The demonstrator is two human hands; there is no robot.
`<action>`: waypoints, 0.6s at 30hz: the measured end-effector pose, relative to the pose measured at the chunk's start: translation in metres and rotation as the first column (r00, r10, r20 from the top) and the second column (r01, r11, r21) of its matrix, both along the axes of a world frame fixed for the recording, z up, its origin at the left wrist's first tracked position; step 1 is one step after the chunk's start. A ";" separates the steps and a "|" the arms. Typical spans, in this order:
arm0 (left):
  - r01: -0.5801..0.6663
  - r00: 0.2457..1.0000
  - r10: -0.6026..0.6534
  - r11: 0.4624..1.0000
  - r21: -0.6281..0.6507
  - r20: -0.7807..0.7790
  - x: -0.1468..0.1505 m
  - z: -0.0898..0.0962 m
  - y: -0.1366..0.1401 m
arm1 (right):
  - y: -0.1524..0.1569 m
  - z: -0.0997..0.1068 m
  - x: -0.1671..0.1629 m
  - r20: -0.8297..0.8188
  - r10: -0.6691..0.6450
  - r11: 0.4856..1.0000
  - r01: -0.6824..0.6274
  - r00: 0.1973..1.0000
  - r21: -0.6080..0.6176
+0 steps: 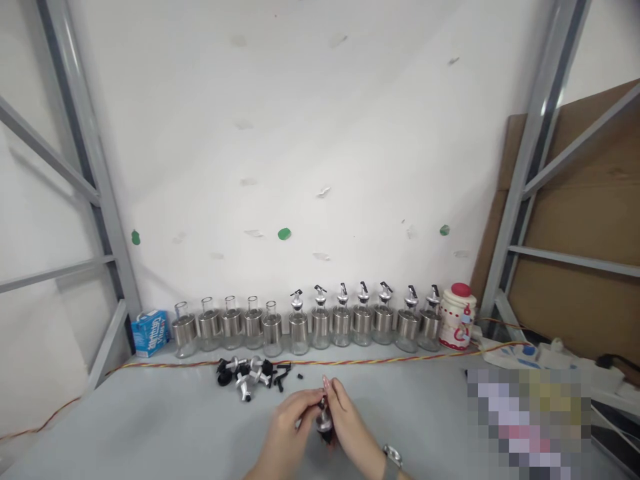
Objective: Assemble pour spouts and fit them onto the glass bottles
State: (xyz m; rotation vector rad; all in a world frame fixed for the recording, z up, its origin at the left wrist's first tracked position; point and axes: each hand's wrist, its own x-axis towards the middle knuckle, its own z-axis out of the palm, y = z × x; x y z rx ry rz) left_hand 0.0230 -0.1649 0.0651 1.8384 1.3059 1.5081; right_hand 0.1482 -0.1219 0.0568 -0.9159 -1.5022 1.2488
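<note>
Both hands meet low in the middle of the view, over the grey table. Between them is a bottle pour spout (325, 423) with a silver collar and a black stopper end pointing down. My left hand (294, 417) pinches near the spout's upper tip. My right hand (346, 415) closes round its other side, fingertips together at the top. The fingers partly hide the spout's tip. Beyond my left hand lies a pile of loose silver and black spout parts (245, 371), with small black pieces (281, 381) to its right.
Glass bottles with metal sleeves (273, 329) line the wall; the right-hand ones carry spouts. A blue box (150, 333) stands at the left end, a white jar with red lid (457, 320) at the right. A twisted cord (350, 362) crosses the table; power strips (560, 363) lie right.
</note>
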 end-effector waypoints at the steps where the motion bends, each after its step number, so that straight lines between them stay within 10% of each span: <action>1: -0.004 1.000 0.004 1.000 0.000 0.029 0.002 0.000 0.000 | -0.001 0.001 0.000 0.018 0.000 1.000 0.000 1.000 0.021; 18: 0.100 0.890 -0.020 0.983 -0.152 0.455 0.001 0.011 0.005 | -0.002 0.004 0.001 0.019 0.141 0.990 -0.141 0.990 0.013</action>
